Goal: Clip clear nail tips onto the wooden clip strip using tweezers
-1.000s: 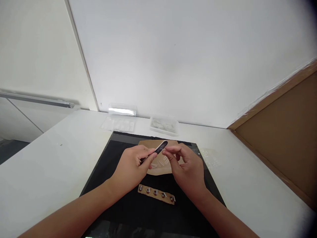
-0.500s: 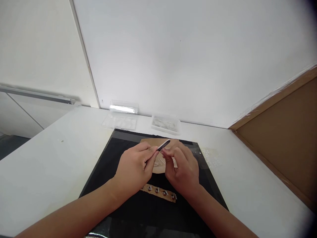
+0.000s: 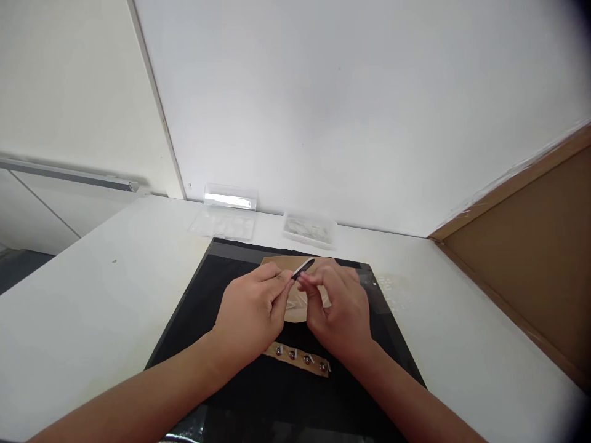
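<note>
My left hand (image 3: 253, 303) pinches a narrow stick (image 3: 303, 268), dark with a pale strip along it, which points up and to the right. Just right of the stick, my right hand (image 3: 339, 307) has thumb and forefinger pressed together; anything between them is too small to make out. Beneath both hands lies a brown sheet (image 3: 295, 315) with small clear pieces on it. Nearer to me, a cardboard strip (image 3: 299, 359) carries several round shiny dark pieces, each with a small pale piece by it.
Everything central rests on a black mat (image 3: 258, 400) on a white table (image 3: 115, 295). At the back stand an open clear case (image 3: 228, 224) and a shallow clear box (image 3: 308, 230). A brown-framed panel (image 3: 521, 258) borders the right.
The stick has shifted slightly left and tilts a little differently. Both hands stay close together in nearly the same place.
</note>
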Demonstrator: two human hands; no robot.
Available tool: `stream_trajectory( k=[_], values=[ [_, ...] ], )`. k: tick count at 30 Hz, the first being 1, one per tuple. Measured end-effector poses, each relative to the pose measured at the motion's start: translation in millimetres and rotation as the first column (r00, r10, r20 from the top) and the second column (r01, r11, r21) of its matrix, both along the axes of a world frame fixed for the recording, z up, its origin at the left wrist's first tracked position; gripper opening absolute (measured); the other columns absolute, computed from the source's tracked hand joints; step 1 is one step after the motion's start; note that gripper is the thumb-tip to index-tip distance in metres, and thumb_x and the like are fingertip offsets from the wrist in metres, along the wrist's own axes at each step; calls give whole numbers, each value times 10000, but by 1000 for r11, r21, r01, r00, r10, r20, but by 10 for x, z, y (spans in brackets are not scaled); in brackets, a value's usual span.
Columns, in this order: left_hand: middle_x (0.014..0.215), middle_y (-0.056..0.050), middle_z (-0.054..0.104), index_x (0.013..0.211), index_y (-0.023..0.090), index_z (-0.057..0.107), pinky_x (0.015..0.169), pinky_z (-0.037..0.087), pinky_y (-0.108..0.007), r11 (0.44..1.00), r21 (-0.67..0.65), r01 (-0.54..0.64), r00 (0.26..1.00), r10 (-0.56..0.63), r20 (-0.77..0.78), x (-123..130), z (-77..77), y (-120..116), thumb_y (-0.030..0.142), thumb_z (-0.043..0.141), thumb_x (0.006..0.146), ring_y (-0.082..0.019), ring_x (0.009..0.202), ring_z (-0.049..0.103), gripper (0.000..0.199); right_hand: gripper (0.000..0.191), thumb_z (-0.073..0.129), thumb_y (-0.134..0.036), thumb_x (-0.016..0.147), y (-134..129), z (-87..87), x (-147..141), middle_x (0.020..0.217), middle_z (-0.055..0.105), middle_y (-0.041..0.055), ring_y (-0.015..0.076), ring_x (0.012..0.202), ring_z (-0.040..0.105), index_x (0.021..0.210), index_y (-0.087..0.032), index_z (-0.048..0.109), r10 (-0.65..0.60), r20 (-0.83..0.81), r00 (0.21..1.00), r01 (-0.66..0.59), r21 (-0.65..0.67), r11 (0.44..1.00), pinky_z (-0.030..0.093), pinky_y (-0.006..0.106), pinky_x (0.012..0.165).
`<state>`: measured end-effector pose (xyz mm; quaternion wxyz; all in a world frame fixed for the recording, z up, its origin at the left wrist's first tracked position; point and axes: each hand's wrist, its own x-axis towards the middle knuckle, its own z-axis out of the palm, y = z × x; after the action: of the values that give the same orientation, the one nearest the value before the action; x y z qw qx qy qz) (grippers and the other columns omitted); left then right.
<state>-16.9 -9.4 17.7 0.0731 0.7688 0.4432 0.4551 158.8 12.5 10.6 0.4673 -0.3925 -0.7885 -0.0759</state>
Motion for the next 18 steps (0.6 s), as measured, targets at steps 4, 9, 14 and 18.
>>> stream_trajectory(
  k=[4,9,14,18],
  values=[
    [847,-33,707,978,161,786,687,551,-249,1000,13,-7,1000,7,-17,15,7,-9,188,547,1039,-130,737,680,249,167,621,-103,978,0,26,1,728,683,-19,164,710,636,867,-219,574,-76,-12,997,77,46,996,394,366,740],
    [827,-18,687,1000,167,772,651,520,-231,1000,6,-24,999,24,-47,23,9,-40,175,543,1036,-116,705,653,232,179,621,-120,981,18,54,26,708,683,-23,164,705,647,841,-218,568,-89,11,996,89,24,996,390,361,730],
    [789,-11,643,944,161,746,571,453,-223,998,24,-55,994,57,-90,27,18,-59,188,512,1050,-100,631,586,258,147,632,-159,985,18,62,55,752,712,-13,173,726,664,858,-220,589,-77,-12,997,76,-30,997,407,373,762],
    [788,-8,633,932,162,730,559,434,-227,998,30,-52,993,55,-100,32,0,-47,184,504,1050,-97,625,564,255,161,624,-146,984,4,43,40,733,700,-18,169,704,651,851,-224,580,-80,-12,997,80,-9,997,396,376,757]
  ],
)
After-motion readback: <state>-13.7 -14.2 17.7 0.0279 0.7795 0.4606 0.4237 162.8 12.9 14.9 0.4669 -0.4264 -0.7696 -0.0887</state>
